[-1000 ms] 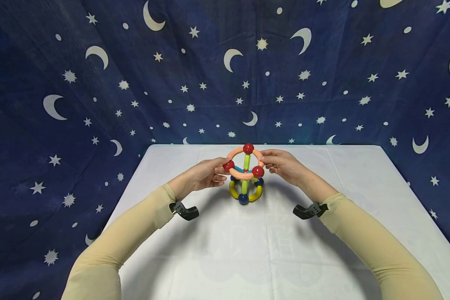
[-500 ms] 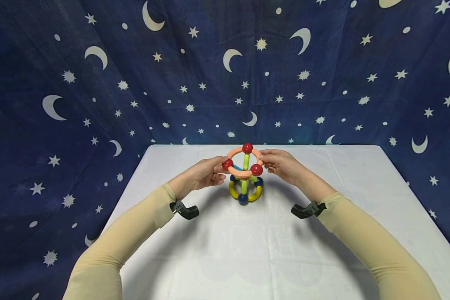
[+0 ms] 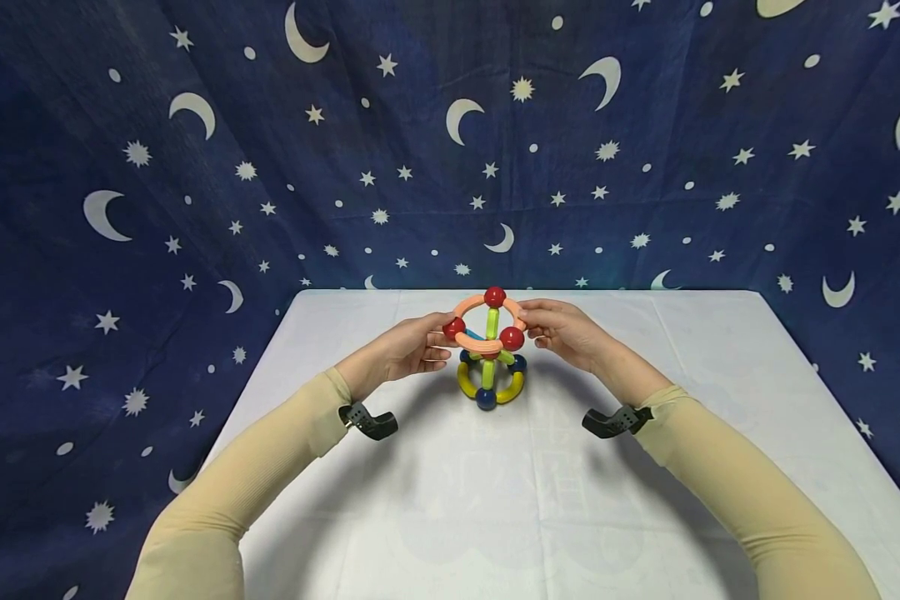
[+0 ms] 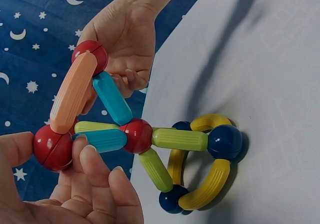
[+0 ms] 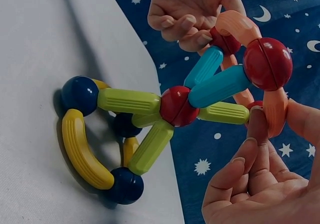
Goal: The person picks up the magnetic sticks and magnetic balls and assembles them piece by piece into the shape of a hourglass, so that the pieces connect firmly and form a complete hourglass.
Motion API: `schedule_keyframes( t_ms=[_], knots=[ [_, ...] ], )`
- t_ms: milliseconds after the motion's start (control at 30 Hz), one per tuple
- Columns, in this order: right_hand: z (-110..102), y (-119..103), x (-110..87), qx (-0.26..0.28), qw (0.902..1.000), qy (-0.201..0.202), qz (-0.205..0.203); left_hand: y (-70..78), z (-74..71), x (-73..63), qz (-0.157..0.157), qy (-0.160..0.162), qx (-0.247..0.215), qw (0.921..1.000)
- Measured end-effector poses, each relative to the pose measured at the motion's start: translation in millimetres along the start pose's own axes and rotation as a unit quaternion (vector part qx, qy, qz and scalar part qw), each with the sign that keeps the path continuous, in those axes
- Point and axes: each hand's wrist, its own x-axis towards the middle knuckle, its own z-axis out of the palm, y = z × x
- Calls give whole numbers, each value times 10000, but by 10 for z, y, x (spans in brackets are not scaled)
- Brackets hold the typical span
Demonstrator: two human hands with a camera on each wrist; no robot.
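A ball-and-stick building toy [image 3: 489, 375] stands upright near the far edge of the table. Its base is a ring of yellow curved sticks [image 5: 82, 154] and dark blue balls [image 4: 225, 141]. Green sticks [image 4: 180, 139] rise to a central red ball [image 5: 180, 106], from which blue sticks [image 5: 217, 86] and a green one reach an upper ring of orange curved sticks [image 4: 74, 91] and red balls. My left hand [image 3: 408, 348] pinches the upper ring's left red ball [image 4: 53, 147] between thumb and fingers. With thumb and fingertips, my right hand [image 3: 566, 332] pinches the ring's right orange stick [image 5: 275, 113].
A white cloth covers the table [image 3: 487, 500]. Behind it and at the sides hangs a dark blue curtain [image 3: 420, 217] with moons and stars. Black bands [image 3: 371, 422] sit on both wrists, over long beige sleeves [image 3: 247, 475].
The upper ring has shifted slightly, its front red ball and front orange stick moving a little up and left. Both hands keep their hold; the base stays in place.
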Motion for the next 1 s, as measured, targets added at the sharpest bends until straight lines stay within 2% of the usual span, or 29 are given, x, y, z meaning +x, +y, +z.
schedule_keyframes(
  t_ms=[333,833,1000],
  knots=[
    [-4,7,-5,8,10000,10,-4,-5,-6,20,-32,34,13,10000],
    [-45,36,-2,-43,10000,-47,-20,-20,-58,0,96,-23,171,9998],
    [-121,61,-16,-236,9997,38,-3,-33,-123,-12,266,211,426,9985]
  ],
)
